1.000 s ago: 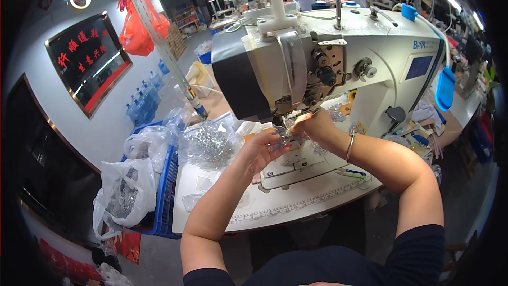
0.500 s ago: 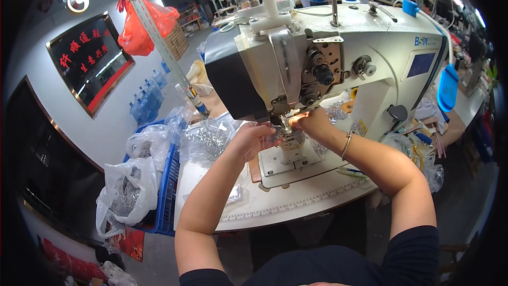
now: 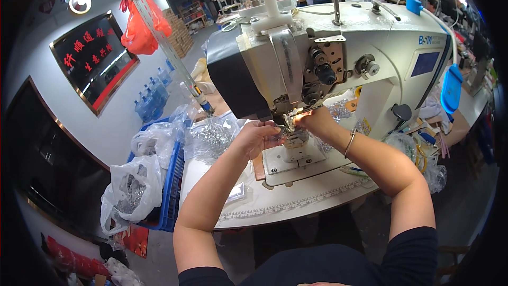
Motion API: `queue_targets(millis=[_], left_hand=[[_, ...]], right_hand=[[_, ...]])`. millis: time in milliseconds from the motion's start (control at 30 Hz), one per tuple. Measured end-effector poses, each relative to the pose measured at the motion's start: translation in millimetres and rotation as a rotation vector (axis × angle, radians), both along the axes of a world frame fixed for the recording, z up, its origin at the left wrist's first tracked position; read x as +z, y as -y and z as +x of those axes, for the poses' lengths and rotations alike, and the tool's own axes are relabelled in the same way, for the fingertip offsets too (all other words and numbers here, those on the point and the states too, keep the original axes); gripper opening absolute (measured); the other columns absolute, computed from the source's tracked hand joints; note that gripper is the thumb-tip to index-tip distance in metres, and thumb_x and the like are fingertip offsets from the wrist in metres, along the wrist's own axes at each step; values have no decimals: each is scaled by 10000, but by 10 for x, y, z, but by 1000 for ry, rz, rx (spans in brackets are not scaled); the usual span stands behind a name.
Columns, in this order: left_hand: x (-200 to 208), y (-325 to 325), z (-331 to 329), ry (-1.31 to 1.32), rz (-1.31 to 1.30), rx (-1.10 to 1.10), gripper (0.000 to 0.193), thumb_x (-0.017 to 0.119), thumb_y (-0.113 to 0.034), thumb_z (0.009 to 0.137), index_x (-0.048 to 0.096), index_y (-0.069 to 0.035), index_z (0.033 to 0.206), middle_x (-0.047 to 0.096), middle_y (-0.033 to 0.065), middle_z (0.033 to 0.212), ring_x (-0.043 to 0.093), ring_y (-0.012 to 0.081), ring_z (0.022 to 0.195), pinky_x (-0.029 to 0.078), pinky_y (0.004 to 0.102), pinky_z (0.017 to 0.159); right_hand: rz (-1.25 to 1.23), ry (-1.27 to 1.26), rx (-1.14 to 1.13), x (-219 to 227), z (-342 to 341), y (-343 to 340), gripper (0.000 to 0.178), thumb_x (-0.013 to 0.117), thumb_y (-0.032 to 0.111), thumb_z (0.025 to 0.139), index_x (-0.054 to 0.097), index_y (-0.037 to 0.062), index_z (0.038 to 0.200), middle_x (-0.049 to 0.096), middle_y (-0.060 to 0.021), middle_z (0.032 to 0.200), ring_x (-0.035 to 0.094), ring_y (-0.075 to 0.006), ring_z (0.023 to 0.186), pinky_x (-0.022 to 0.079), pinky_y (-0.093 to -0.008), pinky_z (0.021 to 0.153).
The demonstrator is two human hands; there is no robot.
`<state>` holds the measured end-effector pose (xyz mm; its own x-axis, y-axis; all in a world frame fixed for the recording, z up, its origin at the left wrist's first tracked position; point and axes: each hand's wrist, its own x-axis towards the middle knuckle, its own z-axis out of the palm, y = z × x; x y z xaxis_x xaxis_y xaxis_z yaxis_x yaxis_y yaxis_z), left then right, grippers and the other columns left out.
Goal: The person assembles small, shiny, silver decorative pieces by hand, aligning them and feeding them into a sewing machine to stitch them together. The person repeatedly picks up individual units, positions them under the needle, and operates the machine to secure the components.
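A large white industrial sewing machine (image 3: 360, 26) stands before me, and both my hands are at its needle area (image 3: 287, 119) on top of a narrow post (image 3: 296, 151). On the left of the needle, my left hand (image 3: 256, 139) is closed in a pinch on a small, clear, shiny piece (image 3: 274, 139), whose kind I cannot make out. My right hand (image 3: 317, 122) reaches in from the right, close beside the presser parts. Its fingers are bent together, and their tips are partly hidden at the needle, so whatever they hold does not show.
Left of the post lies a heap of shiny clear pieces (image 3: 211, 136) on plastic. A blue crate (image 3: 172, 190) with white plastic bags (image 3: 132, 193) adjoins the table's left edge. A ruler strip (image 3: 296, 201) runs along the front. Tools and bundled plastic (image 3: 431, 175) lie right.
The whole view has shifted slightly, so the machine and crate appear a little further right. Both hands stay at the needle, with only slight finger movement.
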<state>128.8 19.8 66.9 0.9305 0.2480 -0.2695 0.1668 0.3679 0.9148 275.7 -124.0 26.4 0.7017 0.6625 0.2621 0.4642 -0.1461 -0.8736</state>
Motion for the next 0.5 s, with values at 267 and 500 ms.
queue_targets(millis=[267, 500], left_hand=[[5, 17, -1, 8, 41, 40, 151, 587, 46, 794, 483, 26, 902, 570, 147, 910, 641, 311, 876, 568, 380, 794], [-4, -20, 17, 21, 21, 16, 244, 589, 61, 776, 441, 9, 963, 524, 118, 934, 641, 288, 813, 582, 378, 730]], right_hand=[[-79, -58, 31, 132, -44, 17, 324, 697, 211, 698, 659, 65, 985, 679, -111, 891, 650, -228, 834, 497, -336, 726], [-71, -87, 105, 83, 39, -31, 274, 689, 167, 695, 652, 43, 936, 672, -83, 851, 633, -198, 758, 489, -325, 685]])
